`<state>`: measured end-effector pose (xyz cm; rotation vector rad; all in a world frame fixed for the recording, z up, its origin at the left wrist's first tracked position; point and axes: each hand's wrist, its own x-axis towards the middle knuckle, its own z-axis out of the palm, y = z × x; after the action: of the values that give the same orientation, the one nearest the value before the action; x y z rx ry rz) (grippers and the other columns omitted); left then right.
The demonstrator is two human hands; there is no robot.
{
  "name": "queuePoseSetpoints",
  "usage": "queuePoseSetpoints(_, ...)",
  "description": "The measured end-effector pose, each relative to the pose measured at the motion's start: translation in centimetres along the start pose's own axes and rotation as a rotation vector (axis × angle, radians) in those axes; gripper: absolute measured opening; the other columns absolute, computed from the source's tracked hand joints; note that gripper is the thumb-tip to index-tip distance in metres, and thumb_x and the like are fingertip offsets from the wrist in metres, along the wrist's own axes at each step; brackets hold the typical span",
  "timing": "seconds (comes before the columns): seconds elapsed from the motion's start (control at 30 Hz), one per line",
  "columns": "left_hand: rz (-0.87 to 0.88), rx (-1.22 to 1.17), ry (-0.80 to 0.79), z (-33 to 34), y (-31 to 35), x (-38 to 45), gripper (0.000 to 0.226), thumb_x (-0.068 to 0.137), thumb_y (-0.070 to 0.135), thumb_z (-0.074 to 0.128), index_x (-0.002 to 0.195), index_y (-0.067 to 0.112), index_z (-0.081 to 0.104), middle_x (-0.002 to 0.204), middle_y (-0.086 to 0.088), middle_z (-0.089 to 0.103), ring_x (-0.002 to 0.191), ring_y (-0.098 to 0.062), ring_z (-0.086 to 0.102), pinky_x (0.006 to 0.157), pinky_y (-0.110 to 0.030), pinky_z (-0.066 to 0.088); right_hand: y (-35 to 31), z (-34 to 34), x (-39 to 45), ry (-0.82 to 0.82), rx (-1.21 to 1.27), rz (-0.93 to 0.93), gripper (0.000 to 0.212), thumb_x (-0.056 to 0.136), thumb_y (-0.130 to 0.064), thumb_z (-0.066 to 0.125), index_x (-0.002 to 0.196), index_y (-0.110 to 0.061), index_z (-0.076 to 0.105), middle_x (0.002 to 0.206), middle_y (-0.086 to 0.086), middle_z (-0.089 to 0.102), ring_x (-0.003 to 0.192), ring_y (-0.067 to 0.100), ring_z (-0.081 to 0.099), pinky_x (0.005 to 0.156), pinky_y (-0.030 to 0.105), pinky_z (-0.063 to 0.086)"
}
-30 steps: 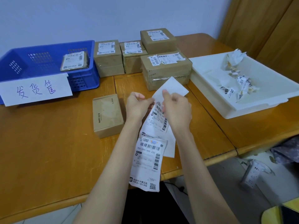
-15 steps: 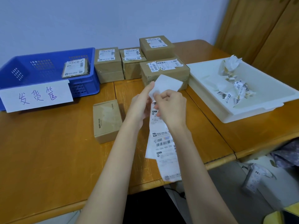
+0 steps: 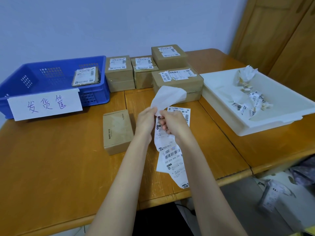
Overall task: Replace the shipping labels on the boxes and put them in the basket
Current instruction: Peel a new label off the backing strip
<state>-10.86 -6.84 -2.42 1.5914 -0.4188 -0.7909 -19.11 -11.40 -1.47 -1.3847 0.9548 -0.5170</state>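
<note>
Cardboard boxes [image 3: 177, 82] ring both hands [image 3: 160, 123] gripping label strip [image 3: 170, 155].

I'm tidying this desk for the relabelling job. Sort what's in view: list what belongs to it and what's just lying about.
Job:
label strip, held by left hand and right hand
peeled backing
bare box
labelled boxes
blue basket with one box inside
white tray of old labels

Lying about:
bags on floor
</note>
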Motion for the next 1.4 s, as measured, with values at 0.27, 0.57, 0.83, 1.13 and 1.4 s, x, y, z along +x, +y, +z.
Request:
queuePoseSetpoints(0.27,0.031,-0.040,0.102,1.0,-1.1,0.5,0.014,0.098,0.019,0.052,0.086,0.015,0.055,0.084,-0.008,0.050,0.078,-0.022,0.042,0.070,-0.034,0.033,1.6,0.5,0.0,0.194,-0.234,-0.183,0.032,0.094,-0.016,0.047,0.064,-0.006,0.057,0.051,-0.002,0.057,0.043,0.007,0.053,0.064,0.034,0.050)
queuePoseSetpoints(0.57,-0.020,-0.141,0.196,1.0,-1.4,0.5,0.022,0.101,0.018,0.052,0.079,0.014,0.054,0.071,-0.003,0.046,0.071,-0.021,0.044,0.063,-0.031,0.038,2.5,1.5,-0.8,0.245,-0.217,-0.266,0.028,0.096,-0.016,0.050,0.079,0.004,0.060,0.058,0.006,0.065,0.045,0.011,0.062,0.064,0.036,0.058)
queuePoseSetpoints(0.83,0.127,-0.110,0.079,0.2,-1.4,-0.1,0.021,0.098,0.017,0.052,0.077,0.013,0.054,0.079,-0.010,0.053,0.075,-0.019,0.048,0.071,-0.033,0.037,1.9,0.8,0.1,0.156,0.046,0.007,0.070,0.098,-0.061,0.031,0.063,-0.008,0.060,0.048,0.002,0.059,0.042,0.014,0.056,0.048,0.025,0.044)
queuePoseSetpoints(1.13,-0.063,-0.179,0.025,0.5,-0.9,-0.7,0.015,0.091,0.025,0.050,0.088,0.015,0.061,0.075,0.002,0.063,0.069,-0.014,0.057,0.061,-0.025,0.044,1.7,0.3,1.8,0.165,-0.257,-0.197,0.050,0.090,-0.033,0.061,0.057,-0.018,0.028,0.052,-0.004,0.027,0.049,0.013,0.029,0.054,0.030,0.026)
queuePoseSetpoints(1.4,-0.221,-0.316,0.002,0.9,-1.2,0.2,0.017,0.100,0.026,0.055,0.087,0.016,0.062,0.084,-0.002,0.065,0.074,-0.011,0.063,0.061,-0.023,0.051,3.0,0.8,1.5,0.132,-0.227,-0.329,0.050,0.093,-0.028,0.061,0.057,-0.014,0.029,0.054,0.002,0.030,0.054,0.014,0.031,0.056,0.031,0.026)
